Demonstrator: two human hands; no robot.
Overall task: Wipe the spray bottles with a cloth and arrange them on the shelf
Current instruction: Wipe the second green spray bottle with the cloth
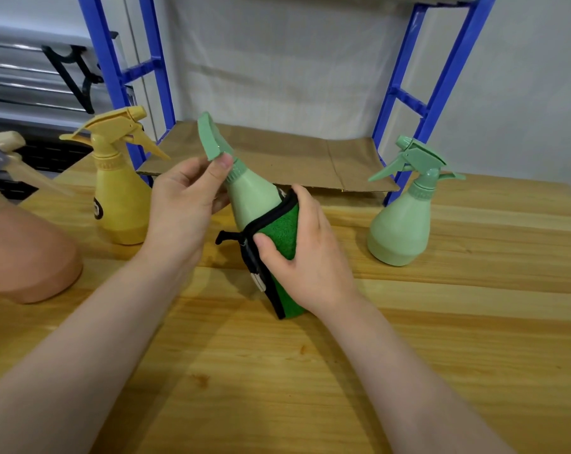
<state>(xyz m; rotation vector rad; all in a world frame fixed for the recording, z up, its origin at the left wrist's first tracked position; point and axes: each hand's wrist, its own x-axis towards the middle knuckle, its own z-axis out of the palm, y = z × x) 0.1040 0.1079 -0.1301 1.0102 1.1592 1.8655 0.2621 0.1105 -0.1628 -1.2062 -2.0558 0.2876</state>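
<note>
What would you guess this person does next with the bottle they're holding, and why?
Probably slide the green cloth up the green bottle. The right hand holds the cloth around the lower body only, the upper part is bare, and the left hand steadies the bottle at its neck.

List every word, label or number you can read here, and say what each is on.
No text can be read.
Yellow bottle: black round label, print too blurred to read.
Cloth: white tag on its black edge, too small to read.
Held green bottle: dark mark beside the cloth, mostly hidden.
</note>
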